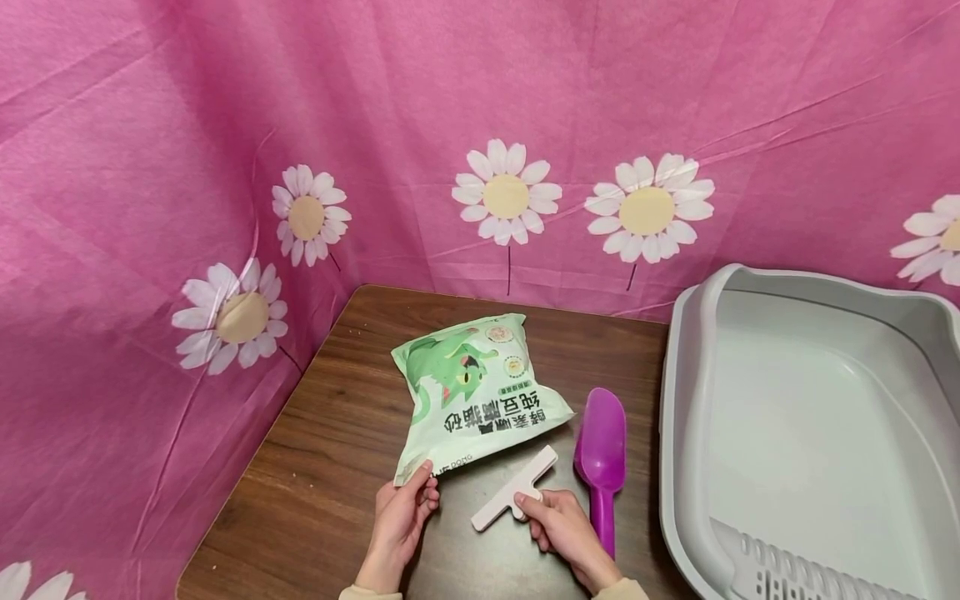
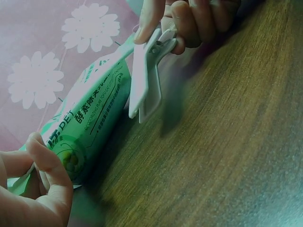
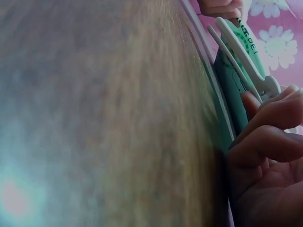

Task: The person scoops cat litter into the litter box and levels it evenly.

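A green and white bag of cat litter (image 1: 480,392) lies on the table, printed with a green cat. My left hand (image 1: 401,521) pinches its near left corner between thumb and fingers; the left wrist view shows that corner folded in the grip. In my right hand (image 1: 562,529) is a white sealing clip (image 1: 516,490), held by its handles between thumb and fingers. The long jaws of the clip stand slightly apart in both wrist views, with nothing between them. In the head view the clip is just in front of the bag's near edge.
A purple scoop (image 1: 602,442) lies right of the bag, its handle partly behind my right hand. Farther right stands a large grey litter box (image 1: 697,433) with raised walls. Pink cloth (image 1: 405,108) with daisies hangs behind and left of the brown wooden table (image 1: 300,467).
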`<state>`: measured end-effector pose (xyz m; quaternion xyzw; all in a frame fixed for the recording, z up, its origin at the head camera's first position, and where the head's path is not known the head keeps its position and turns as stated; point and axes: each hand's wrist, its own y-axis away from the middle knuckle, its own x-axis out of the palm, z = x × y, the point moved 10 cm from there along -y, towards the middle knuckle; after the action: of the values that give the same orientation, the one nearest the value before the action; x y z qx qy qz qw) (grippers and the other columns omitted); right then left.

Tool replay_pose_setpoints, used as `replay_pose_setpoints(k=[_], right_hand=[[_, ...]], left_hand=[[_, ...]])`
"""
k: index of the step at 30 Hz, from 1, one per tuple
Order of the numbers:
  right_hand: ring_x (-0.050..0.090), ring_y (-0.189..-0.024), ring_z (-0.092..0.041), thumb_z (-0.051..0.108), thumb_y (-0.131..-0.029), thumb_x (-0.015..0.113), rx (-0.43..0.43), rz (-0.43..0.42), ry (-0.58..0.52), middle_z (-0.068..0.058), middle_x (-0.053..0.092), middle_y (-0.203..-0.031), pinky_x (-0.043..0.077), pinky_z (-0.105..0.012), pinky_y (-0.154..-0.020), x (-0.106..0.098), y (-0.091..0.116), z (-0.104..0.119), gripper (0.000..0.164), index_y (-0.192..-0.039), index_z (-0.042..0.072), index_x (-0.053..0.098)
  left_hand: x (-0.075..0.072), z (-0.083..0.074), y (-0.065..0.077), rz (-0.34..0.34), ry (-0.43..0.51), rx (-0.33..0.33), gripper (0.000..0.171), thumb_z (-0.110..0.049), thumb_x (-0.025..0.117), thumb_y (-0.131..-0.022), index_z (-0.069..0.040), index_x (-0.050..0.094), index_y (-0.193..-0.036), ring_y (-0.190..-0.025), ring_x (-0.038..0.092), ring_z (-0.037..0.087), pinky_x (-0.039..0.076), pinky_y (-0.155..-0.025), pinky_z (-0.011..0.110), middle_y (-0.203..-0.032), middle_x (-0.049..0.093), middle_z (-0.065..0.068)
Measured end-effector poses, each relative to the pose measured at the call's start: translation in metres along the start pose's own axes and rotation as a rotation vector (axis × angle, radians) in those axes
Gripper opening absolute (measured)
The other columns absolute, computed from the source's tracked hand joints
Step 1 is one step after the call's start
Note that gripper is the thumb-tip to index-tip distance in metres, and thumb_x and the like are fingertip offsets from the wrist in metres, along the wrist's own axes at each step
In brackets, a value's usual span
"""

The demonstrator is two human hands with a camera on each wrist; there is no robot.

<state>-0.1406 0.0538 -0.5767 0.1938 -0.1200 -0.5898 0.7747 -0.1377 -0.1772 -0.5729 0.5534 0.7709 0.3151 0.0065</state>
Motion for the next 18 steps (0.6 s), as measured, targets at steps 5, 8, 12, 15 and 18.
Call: replay_pose_setpoints(k=[5, 8, 12, 15, 18], right_hand=[[0.041, -0.041, -0.005, 0.034, -0.089, 0.065, 0.010, 0.022, 0.010, 0.006, 0.050, -0.053, 0.031, -0.017, -0.041, -0.0009, 0.0021, -0.0016, 0.036, -0.078, 0.000, 0.063], [0.041, -0.041, -0.005, 0.036, -0.089, 0.066, 0.011, 0.030, 0.008, 0.006, 0.050, -0.053, 0.030, -0.017, -0.040, -0.0006, 0.0034, -0.0018, 0.037, -0.076, 0.001, 0.062], [0.041, -0.040, -0.004, 0.036, -0.088, 0.066, 0.013, 0.033, 0.005, 0.006, 0.050, -0.052, 0.029, -0.017, -0.039, 0.0002, 0.0043, -0.0023, 0.037, -0.075, 0.002, 0.062], [0.042, -0.040, -0.004, 0.036, -0.088, 0.066, 0.016, 0.031, 0.018, 0.006, 0.051, -0.053, 0.030, -0.017, -0.039, 0.0005, 0.0044, -0.0027, 0.037, -0.075, 0.002, 0.061], [0.043, -0.039, -0.004, 0.036, -0.088, 0.065, 0.013, 0.030, 0.042, 0.006, 0.051, -0.053, 0.032, -0.017, -0.039, 0.0007, 0.0045, -0.0020, 0.036, -0.076, 0.002, 0.062]], left_hand=[[0.0004, -0.0008, 0.0005, 0.004, 0.002, 0.004, 0.012, -0.016, 0.065, -0.092, -0.010, 0.058, -0.085, -0.054, 0.055, 0.001, 0.047, -0.052, 0.014, -0.063, 0.061, -0.007], [0.0007, -0.0011, 0.0009, 0.004, 0.003, 0.003, 0.012, -0.016, 0.065, -0.092, -0.010, 0.058, -0.086, -0.054, 0.055, 0.001, 0.047, -0.052, 0.014, -0.064, 0.061, -0.007], [0.0012, -0.0016, 0.0015, 0.003, 0.001, 0.003, 0.012, -0.016, 0.065, -0.092, -0.009, 0.058, -0.086, -0.054, 0.055, 0.001, 0.047, -0.052, 0.014, -0.064, 0.061, -0.007], [0.0015, -0.0018, 0.0016, 0.002, -0.001, 0.002, 0.012, -0.016, 0.065, -0.092, -0.010, 0.057, -0.087, -0.055, 0.055, 0.001, 0.047, -0.053, 0.014, -0.064, 0.061, -0.007], [0.0013, -0.0017, 0.0014, -0.001, -0.003, -0.001, 0.012, -0.016, 0.065, -0.092, -0.010, 0.058, -0.087, -0.055, 0.055, 0.001, 0.048, -0.053, 0.014, -0.064, 0.061, -0.007]])
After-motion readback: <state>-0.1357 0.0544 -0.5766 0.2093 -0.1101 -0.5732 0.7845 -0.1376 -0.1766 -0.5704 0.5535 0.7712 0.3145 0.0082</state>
